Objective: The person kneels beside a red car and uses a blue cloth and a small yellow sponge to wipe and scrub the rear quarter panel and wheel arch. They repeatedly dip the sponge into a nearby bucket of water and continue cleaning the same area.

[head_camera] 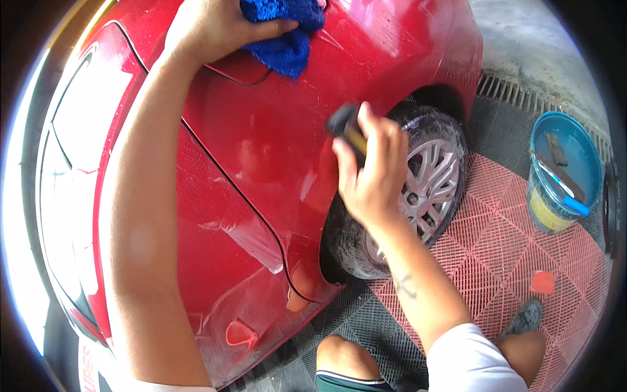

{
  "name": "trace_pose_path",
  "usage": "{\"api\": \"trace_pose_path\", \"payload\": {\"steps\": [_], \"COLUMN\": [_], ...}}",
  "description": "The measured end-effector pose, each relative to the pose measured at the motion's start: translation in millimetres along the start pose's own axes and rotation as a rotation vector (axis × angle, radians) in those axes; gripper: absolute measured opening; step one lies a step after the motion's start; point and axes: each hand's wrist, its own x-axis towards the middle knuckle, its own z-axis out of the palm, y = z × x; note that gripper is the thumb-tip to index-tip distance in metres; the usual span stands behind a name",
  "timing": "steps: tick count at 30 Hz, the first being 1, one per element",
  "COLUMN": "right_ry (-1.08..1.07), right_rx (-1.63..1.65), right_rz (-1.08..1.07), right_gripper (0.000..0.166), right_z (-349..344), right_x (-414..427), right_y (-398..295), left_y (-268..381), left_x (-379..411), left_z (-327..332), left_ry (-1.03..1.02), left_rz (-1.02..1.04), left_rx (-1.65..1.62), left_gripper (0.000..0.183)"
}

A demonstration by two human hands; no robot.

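My left hand (pixel 215 32) grips a blue microfiber cloth (pixel 286 46) against the red car's body panel (pixel 274 132), near the top of the view. My right hand (pixel 377 171) holds a black object with a yellow band (pixel 350 127), perhaps a bottle or a sanding block; motion blurs it. That object is over the panel, close above the wheel arch, and whether it touches the paint I cannot tell. Below the right hand stands a wheel (pixel 436 186) with a silver multi-spoke rim and a dirty tire. Dull, whitish patches mark the paint in places.
A teal bucket (pixel 563 171) with cloudy water stands to the right; a greyish block and a blue-tipped tool rest in or across it. On the red and black grid floor tiles (pixel 494 206) lies a small orange-red square (pixel 542 282). A drain grate (pixel 514 93) runs behind.
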Motion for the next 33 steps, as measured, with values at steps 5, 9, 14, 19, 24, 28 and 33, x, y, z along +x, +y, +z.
{"api": "trace_pose_path", "payload": {"steps": [5, 9, 14, 19, 24, 28, 33], "right_ry": [-0.045, -0.121, 0.101, -0.066, 0.017, 0.145, -0.003], "right_rx": [0.072, 0.105, -0.019, 0.068, -0.027, -0.118, 0.074], "right_rz": [0.044, -0.129, 0.163, 0.033, -0.049, 0.137, 0.050], "right_gripper": [0.067, 0.067, 0.054, 0.070, 0.067, 0.054, 0.064], "right_z": [-2, -8, 5, -7, -1, -5, -8], "right_x": [-48, -72, 51, -68, 25, 71, -23], "right_y": [-54, -40, 19, -42, 31, 75, -6], "left_y": [2, 3, 5, 8, -22, -22, -22], "left_x": [0, 13, 1, 10, 1, 2, -2], "left_z": [-6, 0, -11, 2, 21, 21, 24], "left_ry": [-0.025, -0.008, -0.048, 0.022, 0.014, 0.026, 0.018], "left_rz": [-0.030, 0.010, -0.099, 0.007, 0.046, 0.051, 0.031], "left_rx": [0.010, -0.049, -0.026, 0.041, 0.079, 0.107, 0.034], "left_gripper": [0.082, 0.082, 0.082, 0.082, 0.084, 0.083, 0.083]}}
